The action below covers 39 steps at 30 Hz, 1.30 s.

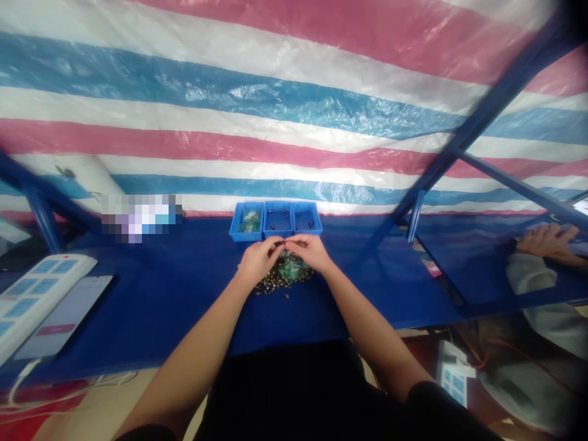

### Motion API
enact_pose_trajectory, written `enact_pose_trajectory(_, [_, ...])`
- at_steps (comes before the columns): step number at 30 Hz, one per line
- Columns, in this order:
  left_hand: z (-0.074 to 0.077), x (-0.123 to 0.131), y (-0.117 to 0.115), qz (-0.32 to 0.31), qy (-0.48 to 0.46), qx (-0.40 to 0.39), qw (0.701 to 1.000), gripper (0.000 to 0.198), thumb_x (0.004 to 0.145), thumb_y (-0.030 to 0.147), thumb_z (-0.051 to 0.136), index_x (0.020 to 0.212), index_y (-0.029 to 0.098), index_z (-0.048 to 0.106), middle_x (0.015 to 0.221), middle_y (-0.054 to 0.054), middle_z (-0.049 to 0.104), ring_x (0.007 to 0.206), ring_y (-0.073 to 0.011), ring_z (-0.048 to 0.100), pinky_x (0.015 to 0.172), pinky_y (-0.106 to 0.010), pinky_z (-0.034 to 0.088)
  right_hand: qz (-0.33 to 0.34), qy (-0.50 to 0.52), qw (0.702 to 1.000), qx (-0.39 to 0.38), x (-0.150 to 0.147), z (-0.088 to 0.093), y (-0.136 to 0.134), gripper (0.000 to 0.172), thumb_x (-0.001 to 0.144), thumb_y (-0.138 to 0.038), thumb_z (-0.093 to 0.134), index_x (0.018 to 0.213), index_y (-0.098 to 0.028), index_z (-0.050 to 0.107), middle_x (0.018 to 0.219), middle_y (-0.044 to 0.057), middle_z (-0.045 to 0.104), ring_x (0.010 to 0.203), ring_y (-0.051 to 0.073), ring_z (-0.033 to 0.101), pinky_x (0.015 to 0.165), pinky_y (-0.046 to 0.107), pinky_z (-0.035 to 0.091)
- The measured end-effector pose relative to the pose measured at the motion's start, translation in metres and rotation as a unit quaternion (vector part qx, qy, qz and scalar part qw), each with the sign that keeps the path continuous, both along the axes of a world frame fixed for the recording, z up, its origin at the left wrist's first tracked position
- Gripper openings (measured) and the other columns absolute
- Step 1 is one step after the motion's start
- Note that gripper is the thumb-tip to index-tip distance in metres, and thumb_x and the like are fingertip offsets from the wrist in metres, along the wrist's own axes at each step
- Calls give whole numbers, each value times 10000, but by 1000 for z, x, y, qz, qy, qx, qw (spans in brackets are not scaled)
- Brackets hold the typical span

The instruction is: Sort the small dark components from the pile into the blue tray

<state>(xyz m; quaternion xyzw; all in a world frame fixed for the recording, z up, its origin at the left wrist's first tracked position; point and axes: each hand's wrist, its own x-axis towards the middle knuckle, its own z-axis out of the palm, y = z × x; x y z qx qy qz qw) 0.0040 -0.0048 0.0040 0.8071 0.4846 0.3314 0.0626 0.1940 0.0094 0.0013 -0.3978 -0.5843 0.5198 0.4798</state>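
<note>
My left hand [258, 260] and my right hand [312, 252] meet over a heap of small dark and green parts [282, 275] on the blue table [184, 294]. Both hands are pinched together at the fingertips around a tiny dark piece [281, 244] held between them, too small to name. Just behind the hands stand three small blue bins [275, 219] side by side; the left one holds green pieces, the other two hold a few dark bits.
A white power strip [32, 294] and a phone [64, 315] lie at the left. Blue frame struts [463, 141] cross at the right. Another person's hand [546, 240] rests on the neighbouring table at far right. A striped tarp [275, 92] hangs behind.
</note>
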Motion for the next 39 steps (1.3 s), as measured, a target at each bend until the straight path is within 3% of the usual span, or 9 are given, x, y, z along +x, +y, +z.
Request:
enact_pose_trajectory(8, [0,0,0,-16,-6,4,1000,231,954,358,468,1027,241,654,936,-5,723,799,-153,659,718,-237,460,1,-7,1000,6,-1,1,-2,370,685,-417,761,946,-154,748,894,75,746,774,176,681,772,317,547])
enact_pose_trajectory(17, [-2,0,1,-14,-17,-9,1000,247,935,384,501,1086,242,636,802,9,705,703,-135,639,649,-221,449,1,-6,1000,12,0,2,-1,332,722,-402,736,938,-149,749,825,66,739,696,152,660,709,292,541])
enact_pose_trajectory(26, [2,1,-1,-17,-17,-12,1000,254,961,367,444,1048,243,648,974,-16,721,818,-157,666,718,-236,466,-2,-4,1000,14,-1,1,-1,359,697,-400,758,957,-152,743,900,79,740,760,165,672,768,313,544])
enact_pose_trajectory(33, [-1,0,0,-6,-24,-23,999,250,938,387,490,1100,247,619,840,4,712,722,-141,651,661,-225,457,5,-12,1000,21,0,3,-1,334,739,-429,716,923,-151,739,805,57,721,665,135,631,684,277,526])
enact_pose_trajectory(39, [-1,0,0,-10,-17,-27,999,231,945,387,471,1041,251,631,882,-4,713,751,-145,653,664,-229,452,9,-30,999,17,0,2,-1,335,764,-466,682,863,-151,740,742,45,704,632,126,610,636,254,509])
